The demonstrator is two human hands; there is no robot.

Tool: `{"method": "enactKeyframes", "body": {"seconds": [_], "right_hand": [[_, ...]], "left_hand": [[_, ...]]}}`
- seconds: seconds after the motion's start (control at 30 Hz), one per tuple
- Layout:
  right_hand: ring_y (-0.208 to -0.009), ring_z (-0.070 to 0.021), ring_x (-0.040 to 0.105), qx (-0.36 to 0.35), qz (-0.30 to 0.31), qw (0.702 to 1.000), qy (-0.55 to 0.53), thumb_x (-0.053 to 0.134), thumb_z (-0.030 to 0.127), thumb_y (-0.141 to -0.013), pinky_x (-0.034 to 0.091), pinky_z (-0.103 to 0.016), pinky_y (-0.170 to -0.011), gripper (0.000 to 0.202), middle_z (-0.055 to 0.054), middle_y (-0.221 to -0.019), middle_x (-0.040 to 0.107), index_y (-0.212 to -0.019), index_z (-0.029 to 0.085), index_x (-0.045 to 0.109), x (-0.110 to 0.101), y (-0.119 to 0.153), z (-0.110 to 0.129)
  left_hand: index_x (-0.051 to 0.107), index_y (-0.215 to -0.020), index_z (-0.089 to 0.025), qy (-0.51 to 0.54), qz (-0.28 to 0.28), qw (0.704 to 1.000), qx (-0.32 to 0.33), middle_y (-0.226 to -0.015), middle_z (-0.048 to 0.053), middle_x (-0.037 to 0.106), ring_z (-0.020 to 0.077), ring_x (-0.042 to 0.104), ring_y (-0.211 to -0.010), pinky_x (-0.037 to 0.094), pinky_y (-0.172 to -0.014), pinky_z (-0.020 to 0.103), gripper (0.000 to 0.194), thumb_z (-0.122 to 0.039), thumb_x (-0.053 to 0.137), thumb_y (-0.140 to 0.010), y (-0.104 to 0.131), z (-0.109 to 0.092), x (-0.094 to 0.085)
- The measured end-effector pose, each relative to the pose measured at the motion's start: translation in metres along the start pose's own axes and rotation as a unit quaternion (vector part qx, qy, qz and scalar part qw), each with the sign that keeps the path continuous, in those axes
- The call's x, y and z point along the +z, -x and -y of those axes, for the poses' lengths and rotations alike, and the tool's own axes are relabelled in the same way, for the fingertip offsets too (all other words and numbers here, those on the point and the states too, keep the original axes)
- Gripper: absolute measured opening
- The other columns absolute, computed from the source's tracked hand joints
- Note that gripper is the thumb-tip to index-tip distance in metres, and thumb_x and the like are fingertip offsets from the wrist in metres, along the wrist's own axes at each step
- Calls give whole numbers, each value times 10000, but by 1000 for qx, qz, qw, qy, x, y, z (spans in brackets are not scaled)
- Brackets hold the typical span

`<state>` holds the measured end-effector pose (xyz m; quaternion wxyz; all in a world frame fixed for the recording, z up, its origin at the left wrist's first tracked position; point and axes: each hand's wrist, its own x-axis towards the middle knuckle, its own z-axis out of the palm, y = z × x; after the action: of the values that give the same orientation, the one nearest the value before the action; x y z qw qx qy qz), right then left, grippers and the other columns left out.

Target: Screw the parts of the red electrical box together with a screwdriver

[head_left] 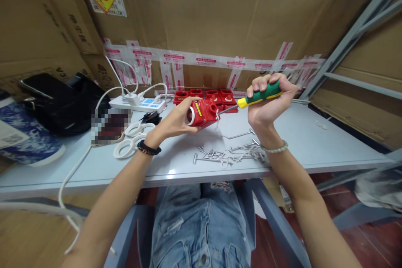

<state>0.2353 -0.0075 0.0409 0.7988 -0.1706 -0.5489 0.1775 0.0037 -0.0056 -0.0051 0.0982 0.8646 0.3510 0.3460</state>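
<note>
My left hand (179, 118) is wrapped round a red plastic housing (205, 113) with a white ring on its left end, held above the table. A screwdriver (260, 95) with a green and yellow handle is gripped in my right hand (271, 98). Its shaft points left, and the tip meets the right side of the housing. Bits of white string hang from the housing near the tip. Below, metal T-shaped rods (209, 158), small screws (213, 153) and white strings lie on the table. More red housings (213, 95) stand in a row behind.
On the white table (176, 167), several white rings (124, 149), a phone (113, 127) and a power strip (150, 104) with cables lie left. A black bag (67, 109) is farther left. Cardboard (204, 12) stands behind, a metal frame (354, 33) at right.
</note>
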Motion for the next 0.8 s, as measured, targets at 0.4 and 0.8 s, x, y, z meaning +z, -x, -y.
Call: {"method": "enactKeyframes", "body": {"seconds": [0.4,0.8], "right_hand": [[-802,-164,607,-46,183,950,250,538,408,-892,533,-347,-738,254,-30,-912,606,-1096,260,571,-30,11,38],[-458,-104,322,-72,165,814,553,503,490,-889,278,-292,-509,376,43,-489,348,-630,218,483,-52,19,49]], "left_hand": [[387,-1304,-177,-34,-8,999,7,-1340,124,523,298,533,-1206,443,-1007,412,742,-161,705,-634,0,10,-2],[397,-1292,-194,-111,-24,993,21,-1179,95,544,308,535,-1104,433,-963,442,765,-130,729,-605,-1,11,0]]}}
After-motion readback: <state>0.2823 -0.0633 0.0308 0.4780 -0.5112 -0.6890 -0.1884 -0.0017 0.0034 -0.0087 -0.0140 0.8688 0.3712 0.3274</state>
